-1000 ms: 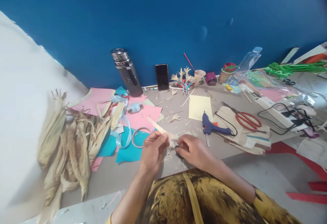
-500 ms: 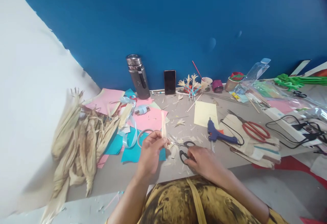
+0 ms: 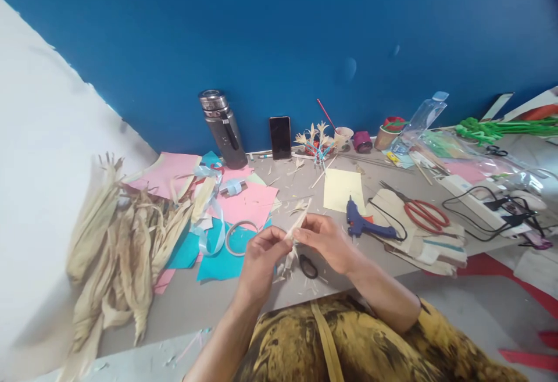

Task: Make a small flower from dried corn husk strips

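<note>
Between my two hands is a pale strip of corn husk, pointing up and to the right. My left hand pinches its lower end between thumb and fingers. Just above, my right hand grips the same strip from the other side, thumb against it. Below my right hand lie black-handled scissors on the table, their blades mostly hidden. Small husk scraps are scattered around them. A cut husk flower piece lies just beyond my hands.
Dried corn husks are heaped at left, beside coloured paper and a tape roll. A blue glue gun, red-handled scissors and gloves lie right. A flask, phone and husk flowers stand along the wall.
My right hand has let go of the black scissors, leaving them on the table, and moved up to the husk strip. The strip now tilts to the right. The view has shifted slightly.
</note>
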`<state>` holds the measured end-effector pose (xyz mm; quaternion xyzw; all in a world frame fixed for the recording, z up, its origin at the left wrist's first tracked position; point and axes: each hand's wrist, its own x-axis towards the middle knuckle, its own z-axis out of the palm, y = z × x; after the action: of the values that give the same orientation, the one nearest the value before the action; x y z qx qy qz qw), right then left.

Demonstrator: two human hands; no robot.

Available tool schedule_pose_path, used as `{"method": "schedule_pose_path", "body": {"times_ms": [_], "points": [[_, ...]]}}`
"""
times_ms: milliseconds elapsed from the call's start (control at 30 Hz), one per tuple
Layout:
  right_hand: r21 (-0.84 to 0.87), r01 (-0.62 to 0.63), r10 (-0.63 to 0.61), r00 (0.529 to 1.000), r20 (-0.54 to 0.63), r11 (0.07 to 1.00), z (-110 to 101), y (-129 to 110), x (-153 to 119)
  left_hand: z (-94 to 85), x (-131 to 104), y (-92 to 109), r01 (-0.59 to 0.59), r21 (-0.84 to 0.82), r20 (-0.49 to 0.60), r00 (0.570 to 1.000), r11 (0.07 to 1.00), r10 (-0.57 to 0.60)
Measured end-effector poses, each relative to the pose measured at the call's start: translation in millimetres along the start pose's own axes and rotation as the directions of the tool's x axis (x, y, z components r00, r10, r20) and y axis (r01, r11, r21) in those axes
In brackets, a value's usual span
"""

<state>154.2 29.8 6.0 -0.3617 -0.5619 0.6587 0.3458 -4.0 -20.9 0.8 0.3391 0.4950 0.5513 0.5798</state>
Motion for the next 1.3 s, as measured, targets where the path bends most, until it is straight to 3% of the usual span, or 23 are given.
{"method": "schedule_pose_path", "body": {"times_ms": [200, 333, 467, 633, 767, 833, 867, 900, 933, 1000, 1067, 1167, 1300], "points": [[0.196, -0.149, 0.123, 0.982, 0.141, 0.969, 5, 12, -1, -1.8, -1, -4, 0.001, -0.023, 0.101, 0.995, 1.000, 0.001], [0.390, -0.264, 0.191, 0.958, 0.216, 0.882, 6, 12, -5, -3.2, 2, -4, 0.058, -0.093, 0.170, 0.985, 0.994, -0.041], [0.505, -0.311, 0.231, 0.949, 0.216, 0.805, 8, 12, -7, -5.9, 4, -5, 0.096, -0.094, 0.220, 0.973, 0.991, -0.074], [0.380, -0.158, 0.123, 0.986, 0.116, 0.911, 9, 7, 1, -10.0, 13, 2, 0.064, 0.049, 0.199, 0.977, 0.997, -0.073], [0.349, -0.139, 0.087, 0.983, 0.161, 0.927, -5, -3, 8, -14.8, 24, 18, 0.081, -0.047, 0.205, 0.976, 0.996, -0.069], [0.131, -0.043, 0.038, 0.998, 0.039, 0.990, -15, -2, 1, -21.6, 27, 23, 0.038, -0.110, 0.094, 0.995, 0.993, -0.028], [-0.086, -0.008, 0.005, 0.999, -0.043, 0.996, -20, 1, -5, -26.2, 27, 23, 0.010, -0.129, 0.030, 1.000, 0.992, -0.006], [-0.342, -0.020, -0.016, 0.995, -0.101, 0.940, -24, 5, -12, -31.1, 26, 21, -0.005, -0.137, -0.016, 1.000, 0.991, 0.003], [-0.562, -0.056, -0.026, 0.990, -0.137, 0.826, -26, 12, -19, -36.0, 25, 19, -0.003, -0.141, -0.043, 0.999, 0.990, -0.003], [-0.809, -0.086, -0.025, 0.992, -0.124, 0.582, -28, 25, -31, -44.3, 19, 10, 0.045, -0.145, -0.061, 0.997, 0.988, -0.055], [-0.883, -0.108, -0.038, 0.989, -0.141, 0.457, -27, 35, -35, -49.3, 11, 0, 0.107, -0.143, -0.070, 0.991, 0.984, -0.118], [-0.914, -0.158, -0.052, 0.980, -0.191, 0.374, -26, 39, -30, -51.9, 2, -11, 0.153, -0.151, -0.078, 0.983, 0.977, -0.166], [-0.970, -0.082, 0.021, 0.997, -0.080, 0.231, -32, 28, -19, -53.7, -4, -14, 0.125, -0.130, -0.080, 0.987, 0.984, -0.136]]}}
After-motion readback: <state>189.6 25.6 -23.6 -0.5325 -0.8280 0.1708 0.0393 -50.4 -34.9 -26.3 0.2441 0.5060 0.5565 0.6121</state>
